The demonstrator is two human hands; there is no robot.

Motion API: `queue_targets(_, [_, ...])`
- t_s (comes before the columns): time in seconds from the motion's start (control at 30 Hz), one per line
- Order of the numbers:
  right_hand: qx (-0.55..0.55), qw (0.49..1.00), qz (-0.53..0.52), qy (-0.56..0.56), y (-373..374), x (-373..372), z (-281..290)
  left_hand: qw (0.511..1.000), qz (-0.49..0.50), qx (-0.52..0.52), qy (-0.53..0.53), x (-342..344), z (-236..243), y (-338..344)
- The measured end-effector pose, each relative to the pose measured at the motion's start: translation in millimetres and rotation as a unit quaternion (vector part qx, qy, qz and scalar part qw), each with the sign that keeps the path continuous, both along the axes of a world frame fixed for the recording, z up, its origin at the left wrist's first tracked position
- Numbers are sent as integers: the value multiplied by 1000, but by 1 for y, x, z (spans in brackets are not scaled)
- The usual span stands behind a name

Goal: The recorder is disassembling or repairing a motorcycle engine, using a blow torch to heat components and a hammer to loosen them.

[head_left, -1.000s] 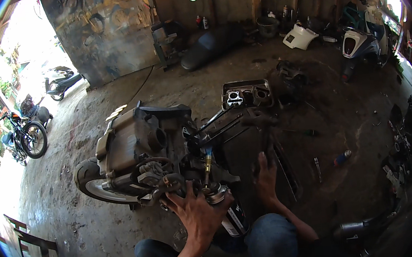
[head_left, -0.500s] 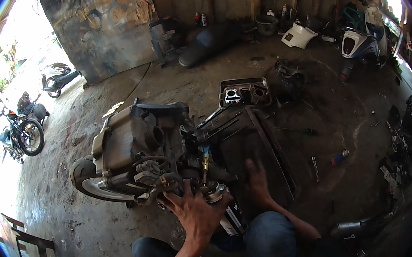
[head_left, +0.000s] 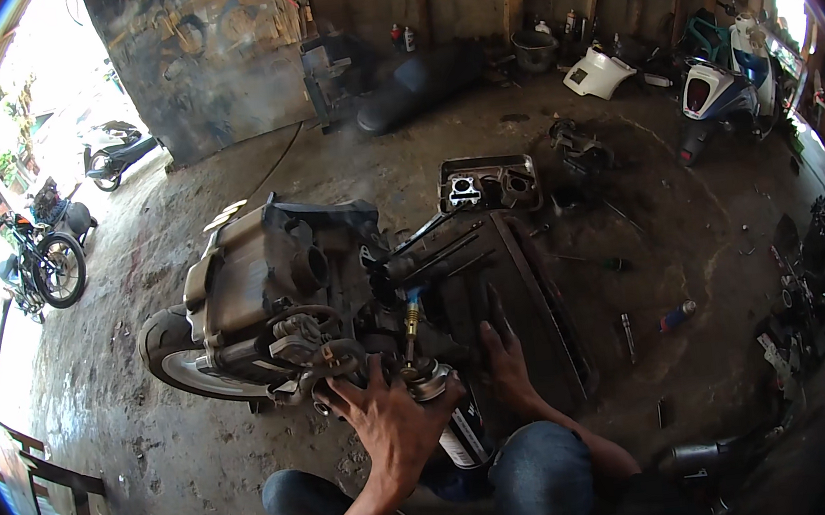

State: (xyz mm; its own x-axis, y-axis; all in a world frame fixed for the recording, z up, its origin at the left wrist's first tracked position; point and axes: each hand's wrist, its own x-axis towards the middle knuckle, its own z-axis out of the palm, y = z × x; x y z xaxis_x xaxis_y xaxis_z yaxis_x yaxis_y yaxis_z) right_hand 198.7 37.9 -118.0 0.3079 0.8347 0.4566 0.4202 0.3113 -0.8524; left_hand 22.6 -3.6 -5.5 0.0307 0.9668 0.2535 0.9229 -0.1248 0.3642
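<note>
A gas torch (head_left: 412, 326) with a brass nozzle burns with a small blue flame toward the dark engine parts. It sits on a tilted-looking black and white gas canister (head_left: 463, 439) between my knees. My left hand (head_left: 387, 413) straddles the torch head, its thumb on the right side, the other fingers spread over the lower end of the scooter engine (head_left: 328, 362). Just right of the torch, my right hand (head_left: 510, 373) has its fingers stretched away from me, with nothing visible in them. Those fingertips are dark and hard to make out.
A scooter rear wheel (head_left: 177, 358) lies left of the engine. Beyond is a metal tray (head_left: 488, 161) of engine parts. On the floor at right lie a socket tool (head_left: 628, 338), a spray can (head_left: 678, 316) and scattered parts. A dark seat (head_left: 420, 86) lies near the wall.
My right hand has shifted slightly left, and its fingers now point more straight ahead. Faint haze shows near the seat. My left hand stays at the torch.
</note>
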Motion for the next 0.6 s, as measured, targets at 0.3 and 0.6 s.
queue_targets(0.3, [-192,856,-53,477,-7,55,13,1000,-9,-18,-2,1,3,0])
queue_targets(0.6, [-183,944,37,271,-13,19,77,1000,-1,-18,-16,-3,-1,0])
